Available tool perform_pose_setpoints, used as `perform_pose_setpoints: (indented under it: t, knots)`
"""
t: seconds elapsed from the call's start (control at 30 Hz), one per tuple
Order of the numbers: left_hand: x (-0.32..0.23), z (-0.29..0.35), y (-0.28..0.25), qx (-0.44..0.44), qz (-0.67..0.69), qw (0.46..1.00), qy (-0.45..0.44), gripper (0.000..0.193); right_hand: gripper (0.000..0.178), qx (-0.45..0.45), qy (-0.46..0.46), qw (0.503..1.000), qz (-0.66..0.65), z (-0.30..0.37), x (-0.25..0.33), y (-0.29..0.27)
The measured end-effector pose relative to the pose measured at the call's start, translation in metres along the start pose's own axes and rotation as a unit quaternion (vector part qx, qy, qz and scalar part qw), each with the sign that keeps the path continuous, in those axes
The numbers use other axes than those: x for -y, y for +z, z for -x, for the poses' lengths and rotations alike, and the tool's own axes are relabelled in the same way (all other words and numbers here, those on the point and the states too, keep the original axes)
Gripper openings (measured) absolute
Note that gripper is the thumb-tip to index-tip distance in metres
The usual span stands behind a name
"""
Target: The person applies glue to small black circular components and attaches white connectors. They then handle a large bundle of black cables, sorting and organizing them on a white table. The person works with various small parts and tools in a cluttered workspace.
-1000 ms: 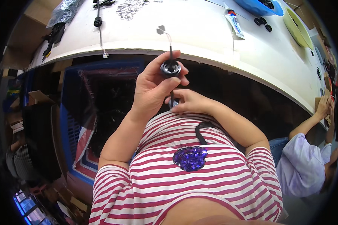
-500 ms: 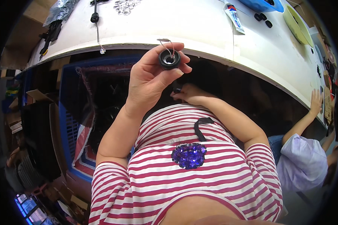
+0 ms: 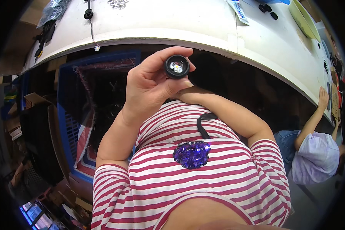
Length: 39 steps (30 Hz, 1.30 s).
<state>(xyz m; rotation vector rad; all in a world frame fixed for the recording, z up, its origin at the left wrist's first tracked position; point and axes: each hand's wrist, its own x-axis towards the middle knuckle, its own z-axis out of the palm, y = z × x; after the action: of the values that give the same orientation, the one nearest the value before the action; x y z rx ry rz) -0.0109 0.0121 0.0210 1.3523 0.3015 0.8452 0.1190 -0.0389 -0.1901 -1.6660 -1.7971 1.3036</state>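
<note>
In front of the white table's edge, my left hand (image 3: 151,82) is closed around a small black round lamp head (image 3: 176,67). Its open face is turned up, showing a shiny reflector with a yellowish spot in the centre. Fingertips wrap its far side and the thumb lies along the near side. Lower, close to my striped shirt, my right hand (image 3: 189,95) is mostly covered by the left hand, so its fingers and anything in them are hidden.
On the white table (image 3: 142,28) lie a black lamp part with a wire (image 3: 88,14), several clear discs (image 3: 118,4), a tube (image 3: 237,11), black rings (image 3: 274,15) and a yellow-green bowl (image 3: 303,21). Below left stands a blue crate (image 3: 67,115). Another person (image 3: 316,157) works at the right.
The loose wires that stuck out of the lamp head no longer show, and its reflector face is visible. My right hand has moved left, behind the left hand. The view has shifted slightly.
</note>
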Motion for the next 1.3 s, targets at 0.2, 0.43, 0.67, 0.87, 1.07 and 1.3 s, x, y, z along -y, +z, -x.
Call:
perform_pose_setpoints:
  t: [0.2, 0.43, 0.67, 0.87, 1.07, 1.3]
  knots:
    - [0.006, 0.001, -0.009, -0.02, 0.006, 1.0, 0.023, 0.042, 0.033, 0.002, -0.057, 0.997, -0.06, 0.015, 0.023, -0.014]
    - [0.009, 0.004, -0.025, -0.018, 0.113, 0.993, 0.015, 0.035, 0.024, 0.049, 0.068, 0.961, -0.264, 0.024, 0.045, -0.034]
    - [0.004, 0.011, -0.04, -0.124, -0.229, 0.964, 0.058, 0.043, 0.015, -0.091, 0.029, 0.9, -0.426, 0.021, 0.017, -0.026]
    - [-0.012, 0.009, -0.038, -0.023, -0.132, 0.99, -0.04, 0.047, 0.013, -0.128, 0.028, 0.919, -0.371, 0.019, 0.006, -0.031]
    - [-0.014, 0.012, -0.045, 0.107, 0.016, 0.976, -0.189, 0.035, 0.018, -0.166, 0.007, 0.942, -0.293, 0.014, -0.015, -0.029]
    - [-0.006, 0.01, -0.04, 0.117, 0.026, 0.97, -0.211, 0.037, 0.019, -0.169, -0.005, 0.955, -0.245, 0.017, -0.012, -0.033]
